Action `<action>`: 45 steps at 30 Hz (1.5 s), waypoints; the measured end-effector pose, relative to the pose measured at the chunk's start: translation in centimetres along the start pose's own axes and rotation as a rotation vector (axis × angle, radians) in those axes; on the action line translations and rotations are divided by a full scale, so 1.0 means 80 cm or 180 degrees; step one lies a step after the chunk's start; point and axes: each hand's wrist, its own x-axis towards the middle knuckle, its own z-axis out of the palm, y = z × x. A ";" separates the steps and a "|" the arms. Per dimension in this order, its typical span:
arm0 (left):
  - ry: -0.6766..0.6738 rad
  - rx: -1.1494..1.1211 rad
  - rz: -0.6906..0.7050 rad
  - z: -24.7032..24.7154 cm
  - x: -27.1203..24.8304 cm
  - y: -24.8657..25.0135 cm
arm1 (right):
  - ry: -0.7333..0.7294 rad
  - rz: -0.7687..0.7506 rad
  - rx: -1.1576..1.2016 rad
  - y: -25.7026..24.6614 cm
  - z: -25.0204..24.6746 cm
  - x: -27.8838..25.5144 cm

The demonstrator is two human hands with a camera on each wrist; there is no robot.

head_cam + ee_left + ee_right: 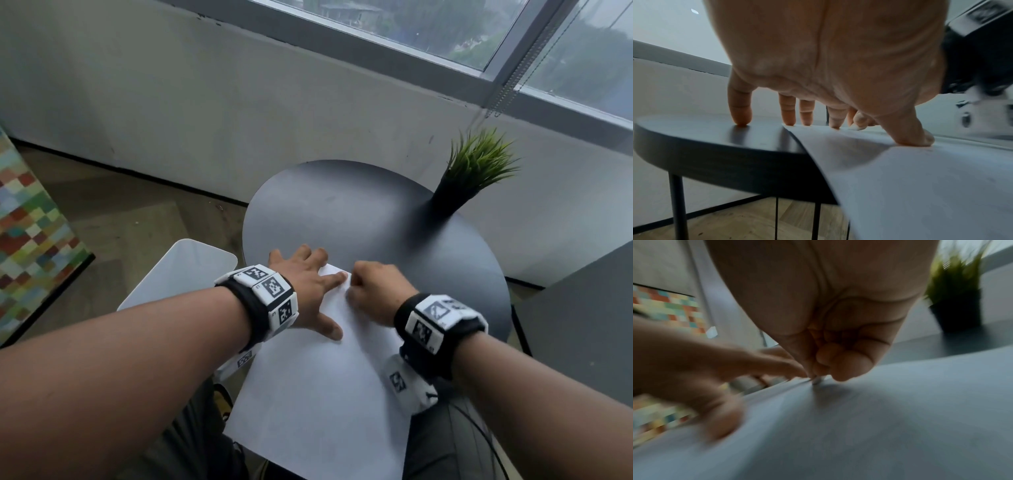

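The right hand (376, 291) has its grip closed. Its fingers are curled under and bunched with the thumb onto the far edge of the large white sheet of paper (325, 394). It seems to pinch the edge there, though the blurred right wrist view leaves open whether it only presses down with a nail. Just to its left, the left hand (305, 291) lies open and splayed. Its thumb (910, 129) and forefinger press the sheet flat, and its little finger (740, 110) rests on the bare top of the round dark grey bench (359, 212).

From both grips the sheet runs back towards the person, its long axis near to far. Only its far end lies on the bench, and the rest bends over the near rim and hangs above the lap. The right hand is the one at the far edge, so I judge any fold or crease would start there, with the left as anchor. The paper looks plain, smooth and limp.

A green grass-like plant in a black pot (469, 174) stands at the bench's far right, well apart.
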 end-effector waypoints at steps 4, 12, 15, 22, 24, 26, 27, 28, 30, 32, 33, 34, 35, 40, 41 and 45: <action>0.0012 -0.0027 -0.0011 0.000 -0.001 0.001 | -0.0238 -0.0272 -0.0011 -0.006 0.000 -0.006; -0.0009 -0.0059 -0.0034 0.001 -0.002 0.002 | -0.0462 -0.0619 -0.0119 -0.009 0.004 -0.023; -0.0082 -0.0038 -0.0113 0.001 -0.001 0.005 | -0.0193 0.0036 -0.0187 0.034 -0.016 -0.004; -0.0036 -0.0116 -0.0209 -0.001 -0.006 0.011 | -0.0369 -0.0181 -0.0206 0.006 0.011 -0.020; -0.0051 -0.0102 -0.0261 0.000 -0.009 0.013 | -0.0262 0.0080 -0.0099 0.017 0.006 -0.014; -0.0039 -0.0109 -0.0240 -0.001 -0.013 0.011 | -0.0163 0.0334 -0.0033 0.039 -0.002 -0.006; -0.0034 -0.0123 -0.0193 -0.002 -0.015 0.008 | -0.0148 0.0446 0.0007 0.048 -0.006 -0.005; -0.0017 -0.0142 -0.0141 -0.003 -0.017 0.004 | -0.0143 0.0513 0.0105 0.054 -0.008 -0.003; 0.0012 -0.0206 -0.0074 -0.003 -0.019 -0.004 | -0.0136 0.0511 0.0508 0.054 -0.011 -0.002; -0.0028 -0.0293 -0.0041 0.000 -0.019 -0.011 | -0.0122 0.0414 0.1152 0.043 -0.014 0.002; -0.0077 -0.0343 -0.0022 0.003 -0.019 -0.013 | -0.0082 0.0350 0.1416 0.036 -0.015 0.005; -0.0139 -0.0391 -0.0005 0.005 -0.017 -0.014 | -0.0015 0.0280 0.1594 0.029 -0.015 0.007; -0.0195 -0.0429 0.0001 0.007 -0.016 -0.015 | 0.0037 0.0214 0.1693 0.022 -0.014 0.010; -0.0305 -0.0424 -0.0098 0.013 -0.010 -0.022 | -0.0012 0.0110 0.1462 0.014 -0.001 0.026; -0.0315 -0.0414 -0.0113 0.013 -0.010 -0.023 | 0.0000 0.0163 0.1150 0.015 -0.001 0.027; -0.0359 -0.0372 -0.0111 0.009 -0.009 -0.022 | 0.0023 -0.0012 0.0285 0.009 -0.003 0.017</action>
